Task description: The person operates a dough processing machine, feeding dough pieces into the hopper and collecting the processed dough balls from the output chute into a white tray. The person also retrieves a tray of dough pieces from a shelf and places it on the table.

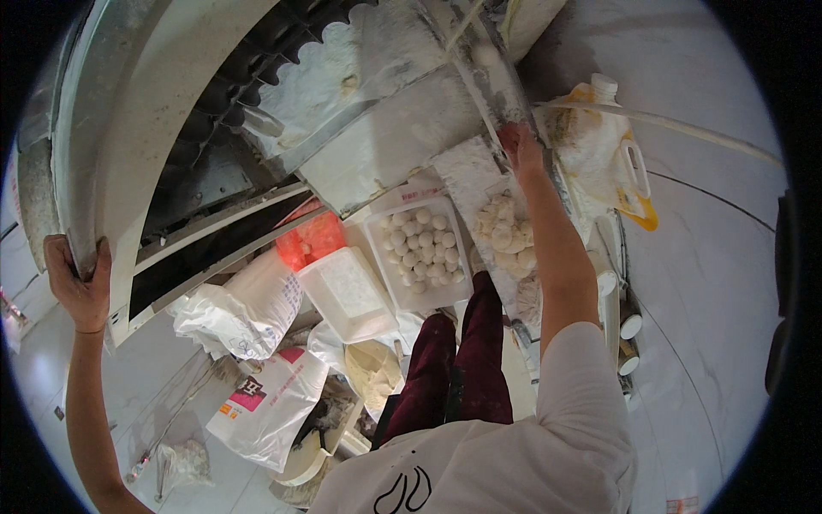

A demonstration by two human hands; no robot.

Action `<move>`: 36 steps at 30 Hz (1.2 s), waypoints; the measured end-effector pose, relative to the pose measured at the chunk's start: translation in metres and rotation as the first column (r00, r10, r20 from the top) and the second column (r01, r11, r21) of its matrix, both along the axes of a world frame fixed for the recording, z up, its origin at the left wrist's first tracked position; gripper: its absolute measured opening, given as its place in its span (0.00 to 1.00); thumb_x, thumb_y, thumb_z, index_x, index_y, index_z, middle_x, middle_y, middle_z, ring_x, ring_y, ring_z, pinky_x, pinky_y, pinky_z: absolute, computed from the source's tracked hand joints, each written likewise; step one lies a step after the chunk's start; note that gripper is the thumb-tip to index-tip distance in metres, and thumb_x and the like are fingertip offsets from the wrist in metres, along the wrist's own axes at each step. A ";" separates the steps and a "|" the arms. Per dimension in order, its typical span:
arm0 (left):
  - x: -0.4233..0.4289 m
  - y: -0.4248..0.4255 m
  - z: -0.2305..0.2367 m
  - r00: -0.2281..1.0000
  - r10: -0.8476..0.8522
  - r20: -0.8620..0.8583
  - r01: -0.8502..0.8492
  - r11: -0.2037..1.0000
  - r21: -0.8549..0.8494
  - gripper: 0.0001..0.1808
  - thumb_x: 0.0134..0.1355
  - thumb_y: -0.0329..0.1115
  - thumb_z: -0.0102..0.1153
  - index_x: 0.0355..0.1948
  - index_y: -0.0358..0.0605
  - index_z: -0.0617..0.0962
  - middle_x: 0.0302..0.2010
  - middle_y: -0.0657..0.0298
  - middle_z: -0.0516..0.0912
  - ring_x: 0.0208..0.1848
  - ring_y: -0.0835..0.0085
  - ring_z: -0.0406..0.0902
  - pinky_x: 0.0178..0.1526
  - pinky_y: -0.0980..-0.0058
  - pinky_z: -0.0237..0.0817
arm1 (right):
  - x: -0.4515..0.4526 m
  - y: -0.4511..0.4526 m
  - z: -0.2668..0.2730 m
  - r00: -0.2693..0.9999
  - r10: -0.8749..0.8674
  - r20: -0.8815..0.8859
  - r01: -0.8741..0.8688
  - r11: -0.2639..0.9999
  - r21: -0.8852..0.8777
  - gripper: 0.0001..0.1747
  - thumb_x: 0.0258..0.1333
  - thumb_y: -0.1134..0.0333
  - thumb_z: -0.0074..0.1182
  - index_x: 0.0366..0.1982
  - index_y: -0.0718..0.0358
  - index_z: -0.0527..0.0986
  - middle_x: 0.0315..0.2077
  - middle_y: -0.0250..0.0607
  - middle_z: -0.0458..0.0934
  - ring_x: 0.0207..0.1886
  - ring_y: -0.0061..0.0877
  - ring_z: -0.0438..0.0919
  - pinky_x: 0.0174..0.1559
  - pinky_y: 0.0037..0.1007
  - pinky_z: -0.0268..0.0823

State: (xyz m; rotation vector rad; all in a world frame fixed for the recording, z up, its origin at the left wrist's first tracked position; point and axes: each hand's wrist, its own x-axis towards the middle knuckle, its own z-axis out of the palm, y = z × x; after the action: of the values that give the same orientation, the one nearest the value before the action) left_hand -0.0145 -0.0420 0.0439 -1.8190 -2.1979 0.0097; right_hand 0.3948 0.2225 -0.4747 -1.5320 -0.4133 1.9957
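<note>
My left hand (80, 276), at the far left, grips the lower end of a long metal-edged panel (109, 128) on a large machine. My right hand (519, 151) reaches up to a flour-dusted metal rail (491, 70); its fingers are partly hidden there, so I cannot tell whether they hold it. Between my arms a white plastic tub (463, 283) holds many round dough balls (424, 241). Lumps of dough (504, 225) lie on a floury board (462, 164) beside my right forearm. White flour (314, 77) lies in the machine near a row of dark, scalloped parts (225, 96).
An empty white tub (350, 331), a red plastic bag (311, 238) and white sacks (270, 398) crowd the floor on the left. A floury plastic jug (584, 141) stands at the right, near a pale hose (700, 132). Rolls or tubes (629, 324) lie below it.
</note>
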 end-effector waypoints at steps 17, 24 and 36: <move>-0.002 -0.001 0.000 1.000 -0.012 0.029 0.013 1.000 -0.008 0.18 0.50 0.30 0.65 0.28 0.40 0.64 0.27 0.63 0.58 0.28 0.68 0.57 0.33 0.77 0.53 | 0.005 0.015 -0.014 0.787 -0.145 -0.600 0.122 0.989 -0.080 0.14 0.66 0.57 0.43 0.30 0.59 0.70 0.26 0.34 0.74 0.34 0.29 0.74 0.48 0.34 0.70; 0.001 0.001 0.000 0.998 0.010 0.061 -0.010 1.000 0.003 0.18 0.50 0.30 0.64 0.28 0.40 0.64 0.27 0.63 0.57 0.28 0.69 0.57 0.33 0.77 0.53 | 0.006 0.011 -0.021 0.917 -0.110 -0.383 0.105 0.994 -0.034 0.08 0.62 0.64 0.47 0.40 0.60 0.72 0.31 0.35 0.76 0.36 0.29 0.76 0.44 0.32 0.72; -0.003 -0.008 -0.003 1.000 0.021 -0.007 -0.020 0.990 0.139 0.23 0.33 0.42 0.73 0.29 0.47 0.74 0.27 0.62 0.71 0.28 0.61 0.71 0.28 0.67 0.64 | 0.003 -0.030 0.067 0.715 0.457 -0.529 -0.349 0.889 0.296 0.24 0.66 0.53 0.38 0.48 0.66 0.70 0.45 0.45 0.72 0.49 0.32 0.72 0.48 0.31 0.67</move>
State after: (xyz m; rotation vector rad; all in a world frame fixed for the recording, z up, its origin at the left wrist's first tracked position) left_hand -0.0171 -0.0504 0.0410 -1.7178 -2.1544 -0.1281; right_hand 0.3976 0.1924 -0.4074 -0.6696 -0.6823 2.5593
